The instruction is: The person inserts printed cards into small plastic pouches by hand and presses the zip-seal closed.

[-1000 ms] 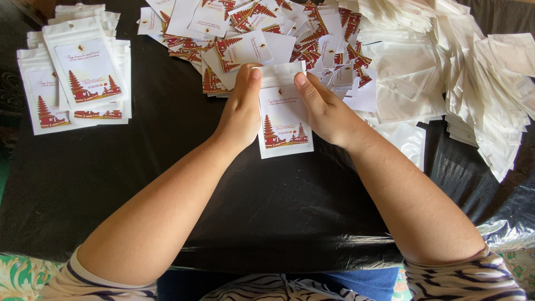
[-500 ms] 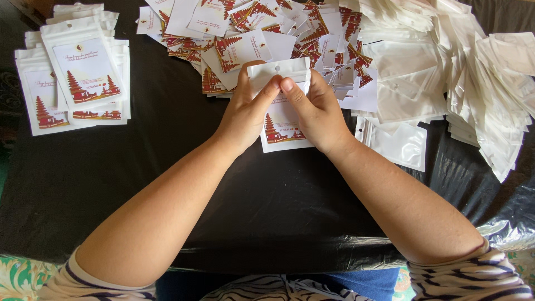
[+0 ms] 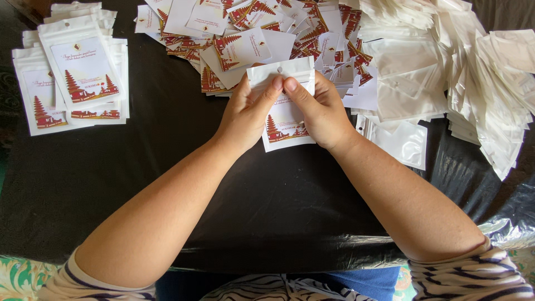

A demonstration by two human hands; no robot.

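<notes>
Across a black-covered bench: heap of empty white pouches at 2 o'clock, printed cards at 12, filled stack at 10. Centre: left hand and right hand pinch one white pouch, thumbs pressing its top edge.

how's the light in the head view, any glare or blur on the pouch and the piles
Head view: soft, even daylight; the pouch pinched between the left hand and right hand is sharp, with no motion blur. The empty white pouches at the right are nearly blown out. The black plastic table cover shows glare along its creased front edge. Shadows are faint.
</notes>
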